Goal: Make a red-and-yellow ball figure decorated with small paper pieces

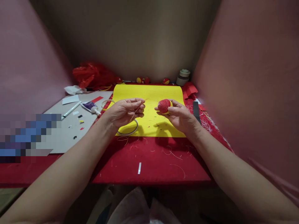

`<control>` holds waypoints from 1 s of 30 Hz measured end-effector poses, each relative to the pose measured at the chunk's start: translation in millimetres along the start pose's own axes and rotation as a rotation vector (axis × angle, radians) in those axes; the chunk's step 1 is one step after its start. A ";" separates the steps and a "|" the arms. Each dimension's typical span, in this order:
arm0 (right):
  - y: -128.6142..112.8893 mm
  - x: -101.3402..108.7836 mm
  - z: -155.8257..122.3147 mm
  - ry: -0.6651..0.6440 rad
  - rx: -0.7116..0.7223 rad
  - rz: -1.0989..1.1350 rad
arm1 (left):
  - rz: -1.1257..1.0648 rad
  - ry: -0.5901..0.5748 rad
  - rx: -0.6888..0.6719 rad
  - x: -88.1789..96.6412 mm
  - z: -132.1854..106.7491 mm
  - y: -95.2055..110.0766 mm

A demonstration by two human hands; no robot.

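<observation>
My right hand (181, 115) is closed around a small crocheted ball (164, 106), red on the side facing left with some yellow beneath. Thumb and fingers of my left hand (127, 109) are pinched on a thin red thread (137, 111), whose end trails below the fingers. Whether a needle is also in that pinch is too small to tell. Both hands are raised over a ribbed yellow sheet (149, 93), a short gap apart. Under my left hand lies a pale ring (127, 133), partly hidden by the wrist.
A grey board (58, 137) at left carries a purple-and-white glue tube (91, 107), a pen (72, 110) and small scraps. Behind are a red plastic bag (93, 74), several small red-and-yellow balls (139, 80) and a jar (183, 77). A black strip (196, 112) lies at right. Thread bits litter the red cloth (154, 165).
</observation>
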State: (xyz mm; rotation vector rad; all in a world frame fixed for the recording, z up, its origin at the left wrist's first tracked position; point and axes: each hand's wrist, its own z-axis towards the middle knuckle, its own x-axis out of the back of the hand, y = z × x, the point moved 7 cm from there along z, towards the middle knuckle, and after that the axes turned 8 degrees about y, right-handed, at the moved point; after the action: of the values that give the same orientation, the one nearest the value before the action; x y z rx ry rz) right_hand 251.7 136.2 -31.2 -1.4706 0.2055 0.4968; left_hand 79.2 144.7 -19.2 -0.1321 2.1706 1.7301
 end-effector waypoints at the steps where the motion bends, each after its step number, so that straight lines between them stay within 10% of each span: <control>1: -2.1 -2.6 -1.2 -0.006 0.023 -0.007 | -0.041 -0.016 0.041 -2.3 0.8 -5.8; 16: -6.0 -10.2 -6.0 -0.006 0.063 -0.004 | -0.252 -0.094 0.315 -34.8 -2.8 -56.2; 30: 2.0 -7.2 -1.0 0.036 0.028 0.093 | 0.649 0.133 -0.116 -24.1 -4.7 -33.2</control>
State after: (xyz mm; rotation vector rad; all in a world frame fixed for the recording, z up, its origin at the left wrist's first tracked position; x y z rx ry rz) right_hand 244.6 133.8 -29.9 -1.4483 0.3098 0.5406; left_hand 110.3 128.5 -41.0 0.4976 2.3710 2.2365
